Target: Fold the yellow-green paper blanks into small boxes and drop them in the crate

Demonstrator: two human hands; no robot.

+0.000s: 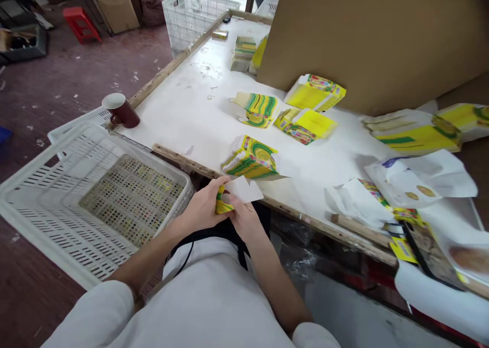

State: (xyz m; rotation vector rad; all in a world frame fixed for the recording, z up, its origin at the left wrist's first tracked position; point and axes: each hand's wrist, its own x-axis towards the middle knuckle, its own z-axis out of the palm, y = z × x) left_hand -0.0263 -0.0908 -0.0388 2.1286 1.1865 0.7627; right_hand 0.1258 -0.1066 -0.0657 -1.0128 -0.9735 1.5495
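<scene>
Both my hands meet just below the table's near edge, gripping one small yellow-and-green printed carton (223, 205) whose white inner flap (242, 189) sticks up. My left hand (202, 209) wraps around the carton's left side. My right hand (244, 218) pinches its right side under the flap. Right above them, a stack of flat yellow-green cartons (250, 158) rests on the white table (183, 108). Folded and half-folded cartons (303, 125) lie further back in the middle.
A white plastic crate (57, 185) stands to my left, a dark red cup (122, 109) at the table's corner behind it. A big brown cardboard sheet (374, 37) leans at the back right. White bags (420, 180), more cartons (416, 134) and a phone (428, 248) fill the right side.
</scene>
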